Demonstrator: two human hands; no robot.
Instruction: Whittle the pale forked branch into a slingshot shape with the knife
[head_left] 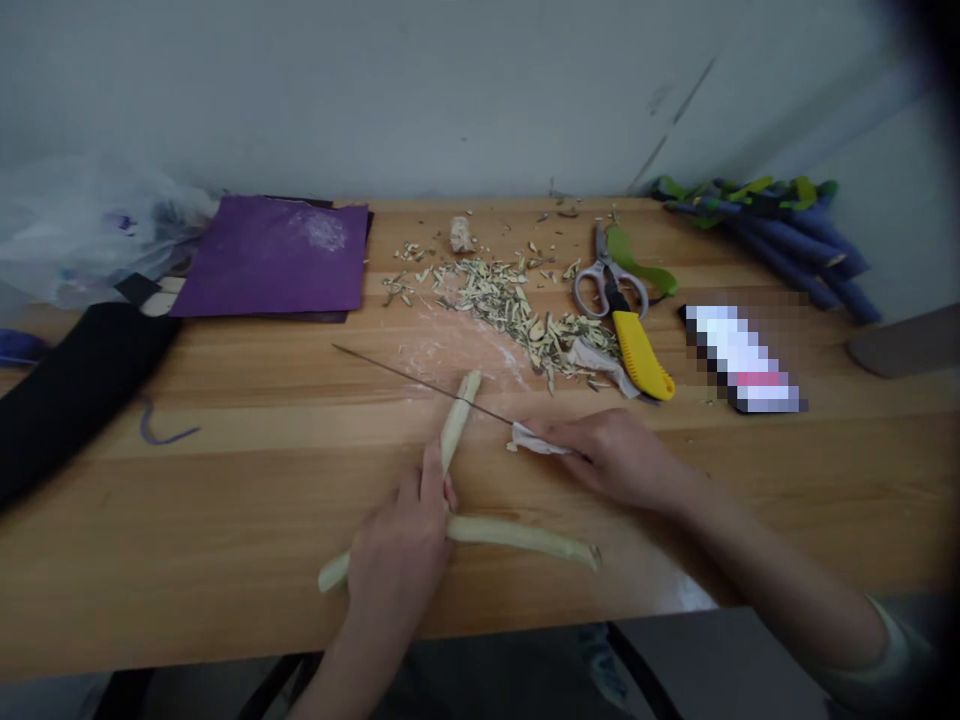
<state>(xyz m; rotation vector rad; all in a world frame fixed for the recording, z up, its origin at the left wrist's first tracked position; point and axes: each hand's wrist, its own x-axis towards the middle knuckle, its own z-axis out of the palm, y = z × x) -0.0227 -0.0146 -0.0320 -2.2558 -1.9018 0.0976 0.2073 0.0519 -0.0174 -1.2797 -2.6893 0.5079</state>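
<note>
Workpiece: a pale, bark-free wooden branch with three limbs (517, 535) lies near the front edge of the light-brown wood-grain table (225, 560). One limb points away from the person, one to the right, one to the lower left; the junction is covered by the left hand (397, 530).

Left hand: fingers closed around the branch, index finger extended along the far limb.

Right hand (622, 455): fingers pinching a white, crumpled wrap (532, 440) at the near end of a long, thin, dark metal blade (397, 375). The blade runs diagonally to the upper left and crosses the far limb near its tip. Contact between blade and wood cannot be confirmed.

Beyond the blade: a heap of pale and grey-green wood shavings (495, 300), with a short, pale, rough block (461, 235) behind it. To the right of the heap: grey-handled scissors (602, 262), a cutter with a yellow plastic handle (641, 350) and a flat green strip (637, 265). Farther right: a dark-edged phone with a pixelated display (739, 360). Rear left: a flat purple sheet (277, 265) beside a translucent plastic bag (90, 220).
</note>
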